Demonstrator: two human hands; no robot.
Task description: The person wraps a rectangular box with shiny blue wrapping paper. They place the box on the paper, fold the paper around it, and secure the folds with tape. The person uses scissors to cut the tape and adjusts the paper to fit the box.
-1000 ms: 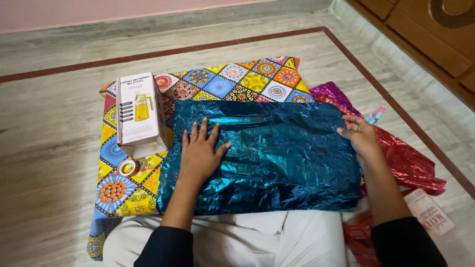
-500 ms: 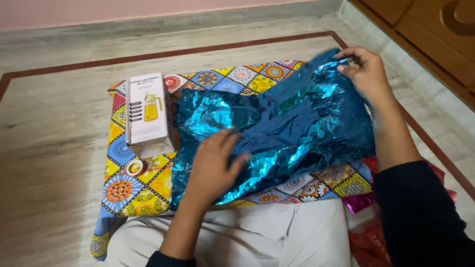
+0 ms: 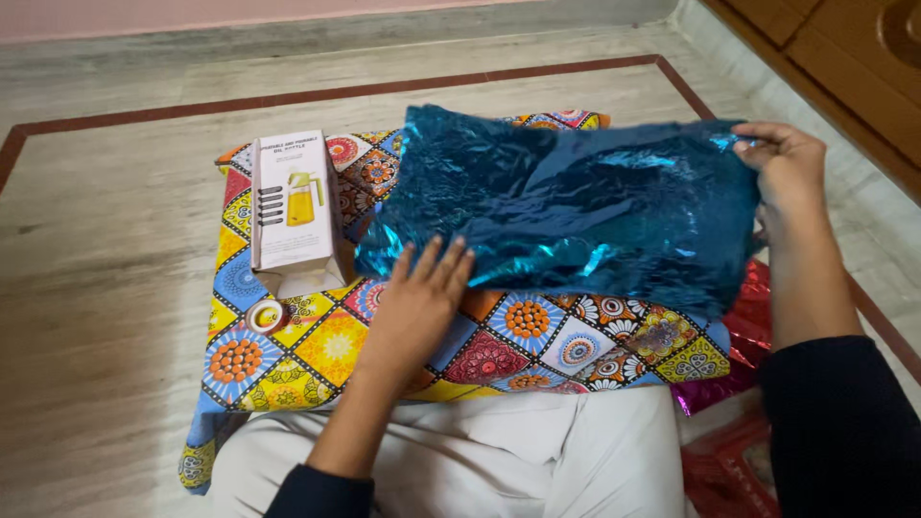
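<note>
Right hand (image 3: 789,168) lifts blue foil sheet (image 3: 576,206); left hand (image 3: 419,302) pins its near edge.

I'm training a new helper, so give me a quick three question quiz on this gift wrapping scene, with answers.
1. True or false: the right hand grips the far right corner of the blue foil wrapping sheet.
2. What lies just in front of the white carton on the patterned cushion?
A. scissors
B. tape roll
C. ribbon
3. Which part of the sheet does the left hand touch?

Key:
1. True.
2. B, the tape roll.
3. Its near edge, with fingers spread flat.
</note>
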